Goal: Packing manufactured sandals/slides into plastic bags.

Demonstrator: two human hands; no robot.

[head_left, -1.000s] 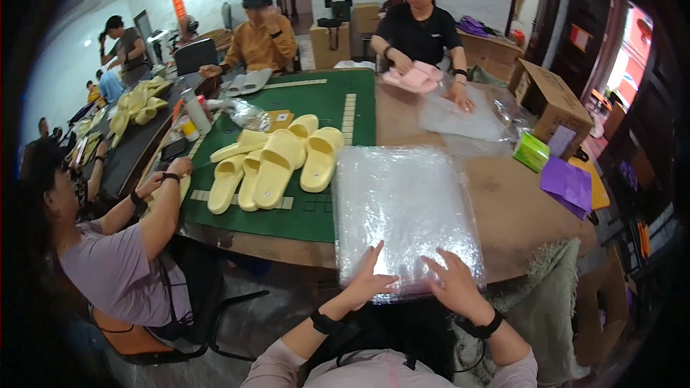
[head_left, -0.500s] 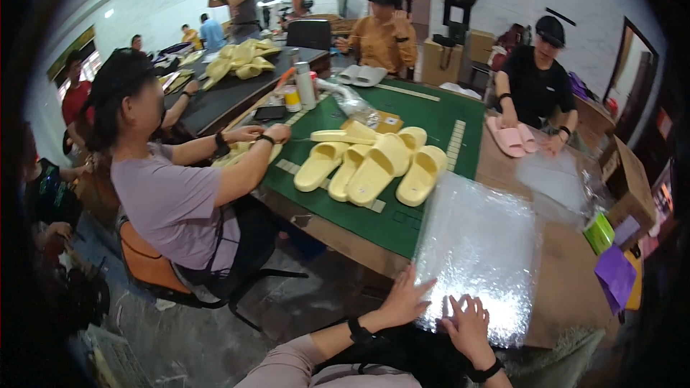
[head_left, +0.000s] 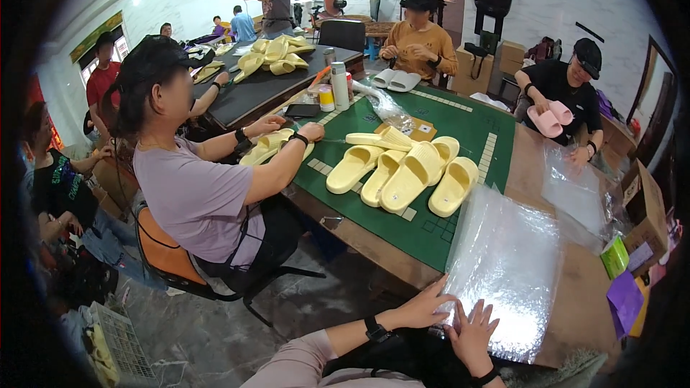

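A stack of clear plastic bags (head_left: 512, 259) lies on the near right part of the table, shiny under the light. My right hand (head_left: 471, 336) rests on its near left corner with fingers spread. Close beside it, my left hand (head_left: 425, 309) touches the left edge of the stack, its fingers extended and nothing visible in them. Beyond the bags, several pale yellow slide slippers (head_left: 411, 181) sit in a group on the green mat (head_left: 402, 237), some leaning on others.
At left, a seated co-worker (head_left: 194, 179) handles yellow slippers (head_left: 264, 149). Across the right side, another person holds pink slippers (head_left: 550, 121) above loose plastic bags (head_left: 571, 187). A cardboard box (head_left: 645, 212) and a purple packet (head_left: 624, 302) stand along the right edge.
My view has shifted, so the table sits further right. My right hand has come closer to my left at the bags' corner. The person at right has lifted the pink slippers off the table.
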